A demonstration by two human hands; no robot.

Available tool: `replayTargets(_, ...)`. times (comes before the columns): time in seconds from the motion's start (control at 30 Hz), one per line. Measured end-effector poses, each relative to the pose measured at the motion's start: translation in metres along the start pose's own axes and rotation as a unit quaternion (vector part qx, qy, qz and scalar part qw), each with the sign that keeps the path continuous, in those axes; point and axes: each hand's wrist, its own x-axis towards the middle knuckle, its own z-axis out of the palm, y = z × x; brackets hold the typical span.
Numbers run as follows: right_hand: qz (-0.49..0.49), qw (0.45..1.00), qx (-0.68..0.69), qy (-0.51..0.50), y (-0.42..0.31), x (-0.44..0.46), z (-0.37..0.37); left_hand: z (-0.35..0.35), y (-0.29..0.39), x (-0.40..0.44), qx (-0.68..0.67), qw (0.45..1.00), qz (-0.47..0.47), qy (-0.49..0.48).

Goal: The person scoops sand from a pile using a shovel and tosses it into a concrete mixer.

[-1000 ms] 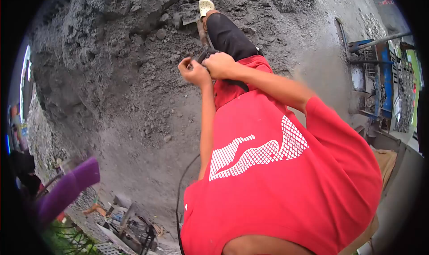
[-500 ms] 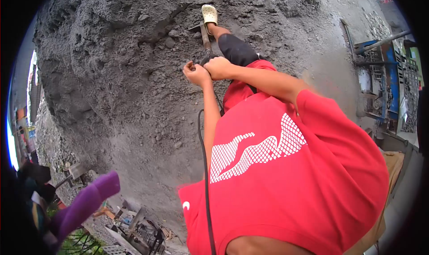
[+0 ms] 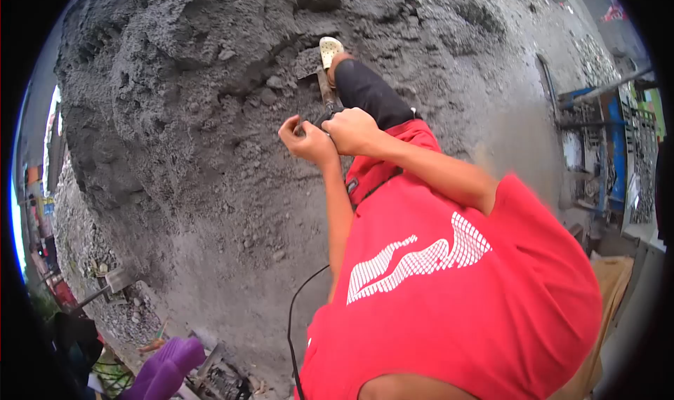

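Observation:
My right hand (image 3: 354, 130) is wrapped round the dark handle end of a shovel (image 3: 326, 90). Beside it, almost touching, my left hand (image 3: 309, 142) curls its fingers on the same dark grip. The shaft runs away from my hands toward my foot in a cream clog (image 3: 330, 50). Next to the clog shows a dark flat edge of the blade; the rest of it is hidden in the grey sand (image 3: 175, 119). My foot appears to press on the blade, though the contact itself is hard to see.
A black cord (image 3: 291, 323) hangs beside my red shirt. Another person's purple sleeve (image 3: 168, 368) is at lower left. A blue metal frame (image 3: 616, 147) with poles stands at the right. Loose gravel (image 3: 84, 238) lies at the left.
My hands, the shovel and the clog appear lower in view, partly because the camera tilted. The cord has swung left, and the purple sleeve sits lower. My grip looks the same.

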Motion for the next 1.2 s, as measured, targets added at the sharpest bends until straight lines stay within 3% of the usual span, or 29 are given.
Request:
replayTargets(0.03, -0.008, 0.999, -0.043, -0.017, 0.021, 0.025, -0.011, 0.029, -0.01, 0.018, -0.017, 1.0, -0.003, -0.008)
replayTargets(0.07, -0.007, 0.997, -0.059, -0.042, 0.023, 0.036, -0.012, 0.039, -0.01, 0.023, -0.01, 0.996, 0.083, -0.002)
replayTargets(0.13, 0.02, 0.999, -0.036, -0.027, 0.039, 0.021, -0.021, 0.05, 0.014, 0.005, 0.013, 0.995, 0.088, -0.047)
replayTargets(0.17, 0.046, 0.999, -0.028, -0.007, 0.049, 0.01, -0.015, 0.055, 0.011, -0.008, 0.048, 0.988, 0.138, -0.058)
replayTargets(0.23, 0.032, 0.998, -0.028, -0.042, 0.059, -0.012, 0.004, 0.048, -0.006, -0.037, 0.067, 0.987, 0.129, -0.063)
replayTargets(0.33, -0.046, 0.995, -0.059, -0.059, 0.051, -0.033, 0.05, 0.013, -0.044, -0.058, 0.136, 0.986, 0.026, -0.09)
replayTargets(0.43, -0.02, 0.998, -0.046, -0.046, 0.039, -0.067, 0.091, -0.028, -0.079, -0.082, 0.195, 0.972, -0.013, -0.133)
replayTargets(0.5, -0.018, 0.998, -0.045, -0.05, 0.035, -0.084, 0.116, -0.047, -0.088, -0.092, 0.269, 0.924, -0.1, -0.254)
replayTargets(0.7, 0.063, 0.995, 0.056, -0.056, 0.024, -0.115, 0.163, -0.069, -0.164, -0.133, 0.144, 0.963, -0.084, -0.211)
replayTargets(0.87, 0.066, 0.993, 0.093, 0.029, 0.038, -0.166, 0.276, -0.09, -0.225, -0.189, 0.22, 0.941, -0.115, -0.232)
replayTargets(0.97, 0.139, 0.983, 0.091, -0.075, 0.055, -0.205, 0.319, -0.098, -0.243, -0.225, 0.467, 0.829, -0.076, -0.299)
replayTargets(1.03, 0.17, 0.979, 0.105, -0.029, 0.067, -0.226, 0.331, -0.092, -0.25, -0.238, 0.457, 0.839, -0.12, -0.27)
replayTargets(1.1, 0.164, 0.975, 0.145, -0.039, 0.084, -0.244, 0.319, -0.079, -0.27, -0.24, 0.343, 0.866, -0.233, -0.279)
replayTargets(1.2, 0.141, 0.977, 0.145, -0.067, 0.117, -0.267, 0.25, -0.028, -0.284, -0.238, 0.097, 0.807, -0.505, -0.29)
